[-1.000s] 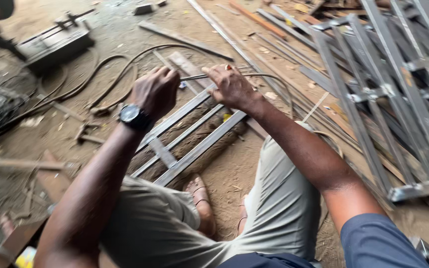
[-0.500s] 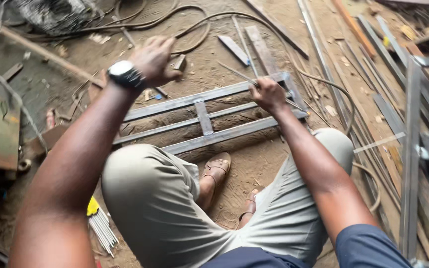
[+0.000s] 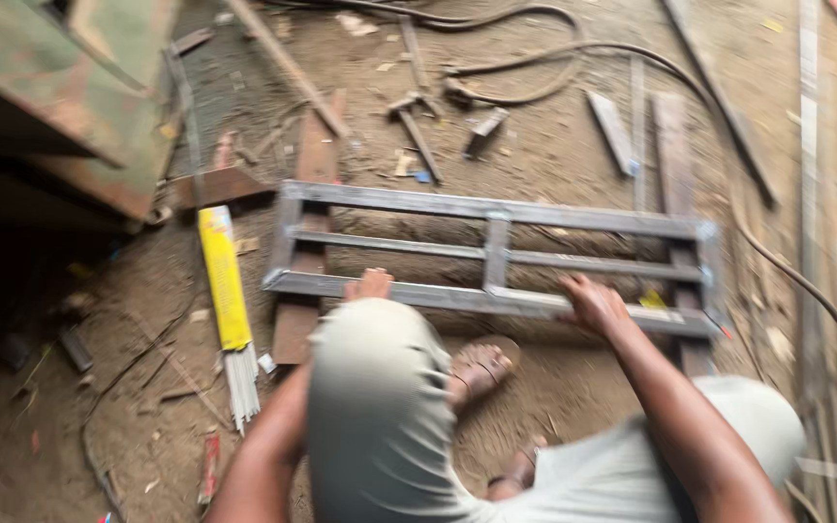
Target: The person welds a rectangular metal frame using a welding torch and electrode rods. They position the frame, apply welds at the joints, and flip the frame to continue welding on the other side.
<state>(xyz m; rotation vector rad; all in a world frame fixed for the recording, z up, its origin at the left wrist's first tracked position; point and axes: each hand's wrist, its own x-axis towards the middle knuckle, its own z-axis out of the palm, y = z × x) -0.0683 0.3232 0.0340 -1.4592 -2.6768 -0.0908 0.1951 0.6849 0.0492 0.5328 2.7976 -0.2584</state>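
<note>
A grey welded steel frame (image 3: 492,247) of square tubes lies flat on the dirt floor in front of my knees. My right hand (image 3: 593,305) rests on its near rail, fingers curled over the tube. My left hand (image 3: 370,285) is mostly hidden behind my left knee; only the fingertips show, touching the same near rail. My sandalled foot (image 3: 477,373) sits just below the frame.
A yellow packet of welding rods (image 3: 225,291) lies left of the frame. A rusty green metal box (image 3: 79,107) stands at upper left. Black cables (image 3: 554,58), steel offcuts (image 3: 612,131) and a hammer-like tool (image 3: 417,121) litter the ground beyond. Long steel bars (image 3: 808,194) run along the right.
The view has swung left and down. My left hand has dropped from beyond the frame's far side to its near rail behind my knee. My right hand stays on the frame.
</note>
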